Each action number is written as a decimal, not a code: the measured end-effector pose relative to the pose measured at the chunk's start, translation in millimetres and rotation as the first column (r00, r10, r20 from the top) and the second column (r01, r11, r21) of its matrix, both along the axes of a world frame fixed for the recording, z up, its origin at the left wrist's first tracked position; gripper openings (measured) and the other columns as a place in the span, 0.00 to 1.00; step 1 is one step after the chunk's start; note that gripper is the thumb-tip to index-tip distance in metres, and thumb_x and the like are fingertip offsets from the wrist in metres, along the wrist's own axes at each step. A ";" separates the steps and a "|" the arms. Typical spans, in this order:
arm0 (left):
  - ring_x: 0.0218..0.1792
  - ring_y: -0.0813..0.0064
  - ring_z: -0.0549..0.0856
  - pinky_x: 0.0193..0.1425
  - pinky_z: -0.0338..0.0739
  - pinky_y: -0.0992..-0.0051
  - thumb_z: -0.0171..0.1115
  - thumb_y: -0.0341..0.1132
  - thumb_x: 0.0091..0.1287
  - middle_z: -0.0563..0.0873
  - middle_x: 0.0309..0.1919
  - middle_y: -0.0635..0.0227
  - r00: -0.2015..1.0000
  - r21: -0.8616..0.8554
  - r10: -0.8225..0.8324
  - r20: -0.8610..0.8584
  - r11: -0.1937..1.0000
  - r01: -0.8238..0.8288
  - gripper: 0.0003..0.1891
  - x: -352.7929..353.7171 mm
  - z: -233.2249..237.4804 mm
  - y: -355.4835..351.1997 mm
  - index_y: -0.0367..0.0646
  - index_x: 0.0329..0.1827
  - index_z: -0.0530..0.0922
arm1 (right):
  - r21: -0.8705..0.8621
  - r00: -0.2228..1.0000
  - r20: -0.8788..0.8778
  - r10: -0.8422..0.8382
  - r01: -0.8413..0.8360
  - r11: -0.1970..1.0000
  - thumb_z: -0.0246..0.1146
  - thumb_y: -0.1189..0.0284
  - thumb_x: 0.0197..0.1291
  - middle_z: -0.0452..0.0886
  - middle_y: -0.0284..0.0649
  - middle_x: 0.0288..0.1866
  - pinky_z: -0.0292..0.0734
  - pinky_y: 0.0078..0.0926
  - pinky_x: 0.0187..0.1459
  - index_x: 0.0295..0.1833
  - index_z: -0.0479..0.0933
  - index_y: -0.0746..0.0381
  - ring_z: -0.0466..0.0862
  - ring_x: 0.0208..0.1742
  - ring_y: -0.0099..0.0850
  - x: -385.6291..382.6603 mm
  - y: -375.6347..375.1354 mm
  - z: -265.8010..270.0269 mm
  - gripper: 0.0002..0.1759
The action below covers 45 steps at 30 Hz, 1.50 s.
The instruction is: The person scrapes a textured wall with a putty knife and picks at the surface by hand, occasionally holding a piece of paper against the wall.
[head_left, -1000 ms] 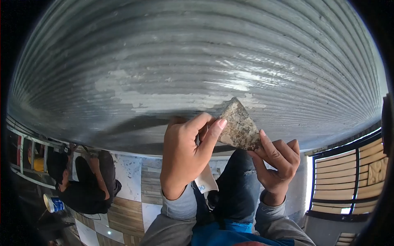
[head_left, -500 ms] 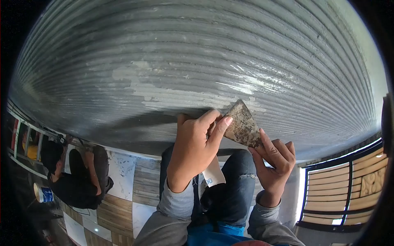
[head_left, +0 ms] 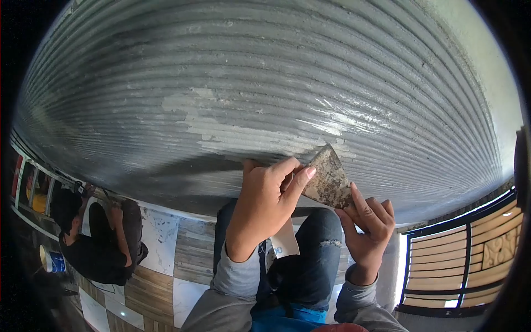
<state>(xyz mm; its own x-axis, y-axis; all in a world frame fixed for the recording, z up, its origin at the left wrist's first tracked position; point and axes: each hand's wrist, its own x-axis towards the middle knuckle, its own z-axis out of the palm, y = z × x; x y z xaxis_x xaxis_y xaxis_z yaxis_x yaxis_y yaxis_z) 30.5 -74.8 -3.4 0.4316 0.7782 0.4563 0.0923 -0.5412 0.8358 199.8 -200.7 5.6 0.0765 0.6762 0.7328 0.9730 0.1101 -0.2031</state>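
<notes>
A flat, mottled brown-and-grey piece (head_left: 328, 178) with a pointed top corner is held in front of the ribbed grey surface (head_left: 265, 94). My left hand (head_left: 261, 196) pinches its left edge between thumb and fingers. At its lower right corner, my right hand (head_left: 369, 224) grips it with thumb and fingertips. Below my left palm hangs a pale strip of paper (head_left: 286, 241) with blue print, its upper end hidden by that hand. Just above the piece, light filler-like patches (head_left: 221, 130) spread over the ribs.
My bent knee in dark jeans (head_left: 321, 249) is below my hands. At left, a person in black (head_left: 97, 243) crouches on the chequered tile floor (head_left: 152, 285), near a ladder (head_left: 33, 216) and a white bucket (head_left: 51, 259). A barred window (head_left: 459, 260) is at lower right.
The piece and both hands sit slightly lower in view, still in the same hold. The view has shifted a little, and the crouching person appears further left.
</notes>
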 end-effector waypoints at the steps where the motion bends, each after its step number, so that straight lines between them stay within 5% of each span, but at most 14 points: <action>1: 0.19 0.85 0.67 0.24 0.58 0.75 0.63 0.40 0.75 0.73 0.15 0.71 1.000 0.004 -0.007 -0.004 1.000 0.007 0.18 -0.4 0.9 0.5 0.33 0.33 0.80 | -0.021 1.000 -0.014 0.002 -0.002 1.000 0.80 0.72 0.43 0.79 0.25 0.21 0.56 0.26 0.33 0.59 0.86 0.55 0.67 0.21 0.22 1.2 -0.6 0.7 0.32; 7: 0.21 0.87 0.65 0.24 0.56 0.77 0.64 0.36 0.74 0.70 0.15 0.74 0.999 -0.032 -0.020 0.042 0.999 0.022 0.16 -4.4 8.9 -6.5 0.31 0.31 0.78 | -0.126 0.998 -0.030 0.063 -0.066 0.990 0.80 0.70 0.44 0.81 0.25 0.21 0.56 0.26 0.32 0.61 0.85 0.56 0.69 0.20 0.21 4.4 -7.6 22.0 0.32; 11: 0.22 0.88 0.66 0.25 0.58 0.78 0.64 0.36 0.74 0.73 0.17 0.76 0.996 -0.047 0.016 -0.086 0.999 -0.020 0.15 -7.6 12.0 -13.9 0.32 0.32 0.78 | -0.110 0.991 -0.104 0.088 -0.099 0.989 0.80 0.69 0.45 0.81 0.24 0.21 0.55 0.26 0.31 0.62 0.84 0.56 0.69 0.19 0.21 7.5 -5.2 17.3 0.33; 14: 0.24 0.88 0.68 0.27 0.60 0.79 0.65 0.36 0.74 0.75 0.19 0.76 0.999 -0.057 0.041 -0.035 0.997 -0.043 0.14 -3.4 7.1 -12.2 0.32 0.33 0.79 | -0.099 0.994 -0.039 0.104 -0.108 0.989 0.79 0.67 0.46 0.80 0.24 0.22 0.55 0.26 0.30 0.63 0.83 0.55 0.69 0.19 0.21 7.4 -6.4 19.8 0.33; 16: 0.14 0.79 0.67 0.28 0.62 0.73 0.67 0.39 0.72 0.71 0.11 0.72 0.998 -0.007 0.051 0.021 0.999 -0.051 0.15 -2.7 6.6 -9.3 0.38 0.30 0.80 | -0.038 0.998 0.013 0.069 -0.068 0.997 0.79 0.66 0.47 0.77 0.23 0.21 0.55 0.26 0.30 0.63 0.83 0.54 0.68 0.19 0.21 5.2 -7.7 14.8 0.33; 22: 0.18 0.87 0.65 0.24 0.58 0.79 0.67 0.35 0.72 0.72 0.14 0.77 0.979 -0.053 0.111 0.172 0.993 -0.103 0.12 -2.1 13.7 -11.8 0.34 0.36 0.82 | 0.083 0.993 0.113 0.040 -0.050 0.995 0.79 0.66 0.46 0.71 0.22 0.21 0.54 0.26 0.30 0.62 0.84 0.53 0.67 0.19 0.20 -9.9 -1.4 19.7 0.32; 26: 0.19 0.88 0.66 0.26 0.58 0.80 0.72 0.32 0.67 0.72 0.14 0.77 0.996 -0.074 0.034 0.084 0.997 -0.028 0.10 -17.8 19.6 -20.5 0.33 0.34 0.83 | 0.068 0.995 -0.089 0.052 -0.046 0.997 0.80 0.66 0.44 0.73 0.24 0.20 0.54 0.26 0.31 0.63 0.83 0.55 0.68 0.20 0.19 -12.6 -18.5 -2.6 0.34; 31: 0.15 0.82 0.63 0.28 0.57 0.74 0.75 0.34 0.63 0.67 0.10 0.73 0.988 0.050 0.137 0.073 0.989 -0.140 0.09 8.2 10.8 -19.2 0.39 0.35 0.85 | 0.069 0.985 -0.166 -0.049 0.061 0.996 0.80 0.67 0.44 0.76 0.25 0.20 0.54 0.26 0.31 0.62 0.84 0.57 0.66 0.19 0.21 -11.3 -14.2 -18.1 0.34; 33: 0.22 0.91 0.61 0.26 0.52 0.81 0.72 0.30 0.66 0.66 0.16 0.82 0.988 0.116 0.140 0.058 0.982 -0.146 0.08 6.4 11.1 -19.4 0.32 0.39 0.83 | 0.071 0.983 -0.185 -0.013 0.027 0.997 0.80 0.67 0.44 0.75 0.25 0.20 0.54 0.26 0.31 0.63 0.83 0.57 0.66 0.19 0.22 -8.7 -11.2 -18.2 0.35; 37: 0.22 0.91 0.61 0.26 0.52 0.82 0.72 0.30 0.66 0.66 0.17 0.83 0.985 0.086 0.150 0.083 0.984 -0.157 0.08 4.3 9.0 -15.5 0.33 0.39 0.83 | 0.057 0.981 -0.192 0.012 -0.001 0.998 0.80 0.67 0.44 0.75 0.26 0.19 0.54 0.26 0.31 0.63 0.83 0.58 0.65 0.19 0.22 -10.9 -6.6 -17.0 0.35; 39: 0.15 0.81 0.62 0.30 0.58 0.74 0.75 0.34 0.63 0.66 0.10 0.74 0.976 0.053 0.200 0.082 0.977 -0.205 0.08 5.9 11.0 -16.2 0.40 0.38 0.85 | 0.065 0.975 -0.221 0.015 -0.001 0.998 0.80 0.67 0.44 0.75 0.26 0.19 0.54 0.26 0.32 0.63 0.83 0.59 0.65 0.19 0.22 -13.3 -4.4 -17.9 0.35; 45: 0.14 0.78 0.63 0.31 0.59 0.73 0.74 0.36 0.65 0.67 0.11 0.74 0.961 0.149 0.258 0.096 0.951 -0.270 0.08 14.0 7.5 -13.9 0.41 0.38 0.85 | 0.119 0.967 -0.252 0.035 -0.005 0.993 0.80 0.68 0.45 0.75 0.27 0.19 0.53 0.26 0.32 0.63 0.82 0.60 0.65 0.19 0.22 -14.5 4.0 -23.9 0.35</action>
